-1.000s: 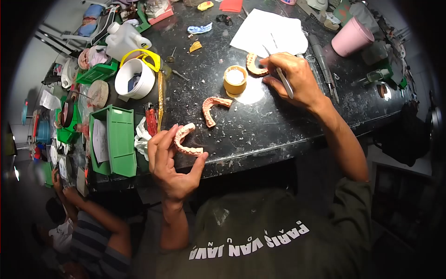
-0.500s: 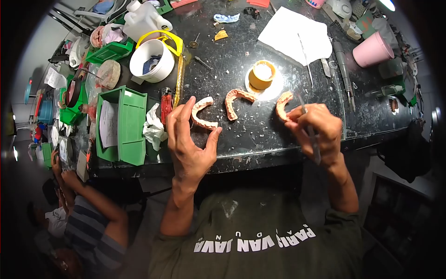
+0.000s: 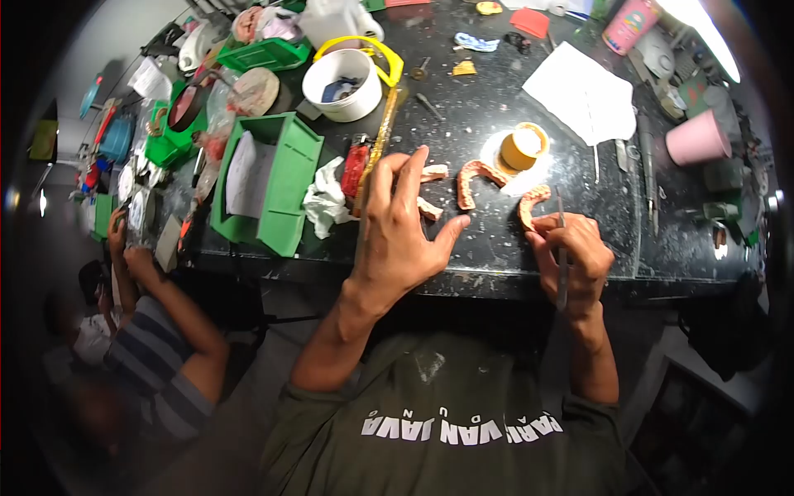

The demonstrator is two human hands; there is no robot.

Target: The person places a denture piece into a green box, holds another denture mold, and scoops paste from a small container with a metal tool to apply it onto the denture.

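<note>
Finger posture, both hands.
Left hand [image 3: 403,240]: fingers parted beside left arch [image 3: 433,173], contact unclear; right hand [image 3: 577,255]: fingers pinching right arch [image 3: 528,208], holding slender tool [image 3: 562,277].

The one view looks out from the person's own head, facing forward and steeply down across the front edge of a black bench [image 3: 488,244]. It is near enough to show the thin tool [image 3: 562,285] in the right hand [image 3: 583,255] and the spread fingers of the left hand [image 3: 401,240]. The dark shirt [image 3: 471,388] fills the bottom (its lettering upside down). The lens takes in a wide sweep, with darkened corners. Another person [image 3: 161,355] shows at the left, though blur there makes their distance hard to judge.
</note>
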